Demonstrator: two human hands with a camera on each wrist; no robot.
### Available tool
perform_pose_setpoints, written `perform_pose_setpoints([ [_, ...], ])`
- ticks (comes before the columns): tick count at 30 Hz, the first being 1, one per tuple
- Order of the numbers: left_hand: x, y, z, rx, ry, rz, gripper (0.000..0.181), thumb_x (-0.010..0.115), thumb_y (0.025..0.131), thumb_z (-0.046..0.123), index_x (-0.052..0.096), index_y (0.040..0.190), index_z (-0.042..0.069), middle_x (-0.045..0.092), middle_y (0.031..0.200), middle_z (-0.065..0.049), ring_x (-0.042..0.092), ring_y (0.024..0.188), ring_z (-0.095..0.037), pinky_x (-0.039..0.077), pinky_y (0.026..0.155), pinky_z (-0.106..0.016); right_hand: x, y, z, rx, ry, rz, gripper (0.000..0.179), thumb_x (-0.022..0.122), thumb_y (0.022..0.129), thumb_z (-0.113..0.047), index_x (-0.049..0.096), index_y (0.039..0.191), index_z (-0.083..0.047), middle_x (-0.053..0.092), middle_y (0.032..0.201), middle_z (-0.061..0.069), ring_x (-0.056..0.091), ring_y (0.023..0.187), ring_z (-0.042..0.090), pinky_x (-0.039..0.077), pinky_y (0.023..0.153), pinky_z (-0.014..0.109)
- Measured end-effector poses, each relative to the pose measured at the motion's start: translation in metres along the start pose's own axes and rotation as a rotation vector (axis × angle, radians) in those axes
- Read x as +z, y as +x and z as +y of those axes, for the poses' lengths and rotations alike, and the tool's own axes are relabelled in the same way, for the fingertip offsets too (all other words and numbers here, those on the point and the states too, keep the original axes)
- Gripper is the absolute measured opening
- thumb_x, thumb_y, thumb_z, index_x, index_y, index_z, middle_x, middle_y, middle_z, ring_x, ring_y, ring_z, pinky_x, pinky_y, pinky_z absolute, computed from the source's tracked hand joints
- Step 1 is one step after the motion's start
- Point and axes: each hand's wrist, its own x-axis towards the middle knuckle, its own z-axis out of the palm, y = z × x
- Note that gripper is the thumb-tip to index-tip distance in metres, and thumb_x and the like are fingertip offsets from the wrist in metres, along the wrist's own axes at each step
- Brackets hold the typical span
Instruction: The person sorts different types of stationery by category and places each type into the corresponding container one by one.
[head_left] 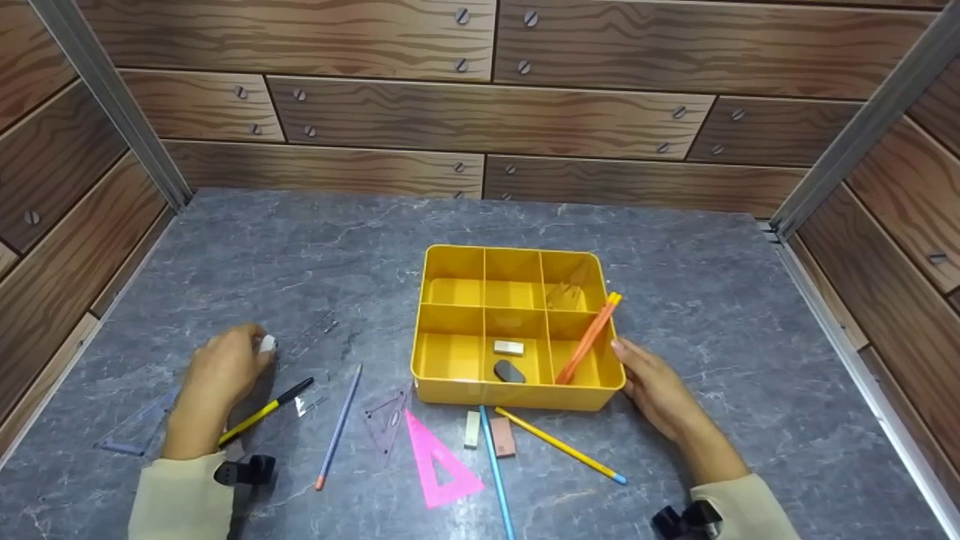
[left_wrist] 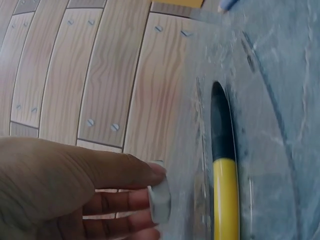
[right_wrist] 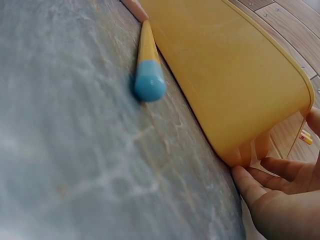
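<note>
My left hand (head_left: pixel 225 367) pinches a small white eraser (left_wrist: pixel 160 200) between thumb and fingers, over the left part of the table. Close by it lies a yellow marker with a black cap (head_left: pixel 270 409), and a clear set square (head_left: pixel 139 427) is partly hidden behind the wrist. My right hand (head_left: pixel 660 386) rests against the right side of a yellow six-compartment box (head_left: pixel 517 396), its fingers lightly bent at the front corner (right_wrist: pixel 250 182). Inside the box are orange pencils (head_left: pixel 589 337), a white eraser (head_left: pixel 508 347), a dark grey eraser (head_left: pixel 509 371) and a clear piece at the back right.
In front of the box lie a pink set square (head_left: pixel 435 480), a yellow pencil (head_left: pixel 562 446), a blue pencil (head_left: pixel 495 472), a pinkish eraser (head_left: pixel 502 437) and a pale eraser (head_left: pixel 472 430). Left of them are a purple-blue pencil (head_left: pixel 341 427) and another clear set square (head_left: pixel 386 420). Wood-patterned panels surround the table.
</note>
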Motion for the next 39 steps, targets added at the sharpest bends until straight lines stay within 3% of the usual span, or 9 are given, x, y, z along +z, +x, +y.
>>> perform_pose_setpoints([
  [11, -0.008, -0.001, 0.031, 0.104, -0.075, 0.16, 0.029, 0.068, 0.09, 0.008, 0.062, 0.114, -0.006, 0.065, 0.108, -0.024, 0.061, 0.098, -0.045, 0.046, 0.077, -0.063, 0.0, 0.001, 0.001, -0.013, -0.006, 0.014, 0.061, 0.047, 0.104, -0.031, 0.03, 0.148, 0.008, 0.036, 0.15, 0.023, 0.043, 0.132, 0.024, 0.042, 0.103, 0.027],
  [18, -0.007, 0.002, 0.059, 0.227, -0.112, 0.272, 0.027, 0.071, 0.087, 0.006, 0.064, 0.11, -0.004, 0.067, 0.101, -0.019, 0.064, 0.09, -0.039, 0.049, 0.074, -0.06, 0.0, -0.001, 0.004, -0.004, 0.002, 0.012, 0.061, 0.047, 0.104, -0.029, 0.028, 0.148, 0.008, 0.033, 0.152, 0.023, 0.039, 0.135, 0.025, 0.041, 0.105, 0.027],
  [26, -0.015, 0.012, 0.094, 0.342, -0.126, 0.302, 0.025, 0.074, 0.085, 0.006, 0.065, 0.108, -0.001, 0.067, 0.097, -0.015, 0.064, 0.084, -0.033, 0.051, 0.07, -0.055, 0.0, 0.0, 0.001, -0.013, 0.005, -0.006, 0.062, 0.046, 0.105, -0.03, 0.024, 0.15, 0.008, 0.031, 0.153, 0.022, 0.034, 0.139, 0.026, 0.04, 0.105, 0.026],
  [39, -0.019, 0.018, 0.148, 0.452, -0.161, 0.254, 0.024, 0.073, 0.088, 0.012, 0.066, 0.11, 0.004, 0.066, 0.098, -0.01, 0.064, 0.081, -0.025, 0.056, 0.07, -0.043, 0.001, -0.001, 0.001, -0.02, 0.012, -0.006, 0.059, 0.044, 0.105, -0.026, 0.025, 0.149, 0.009, 0.031, 0.153, 0.024, 0.035, 0.138, 0.028, 0.039, 0.107, 0.029],
])
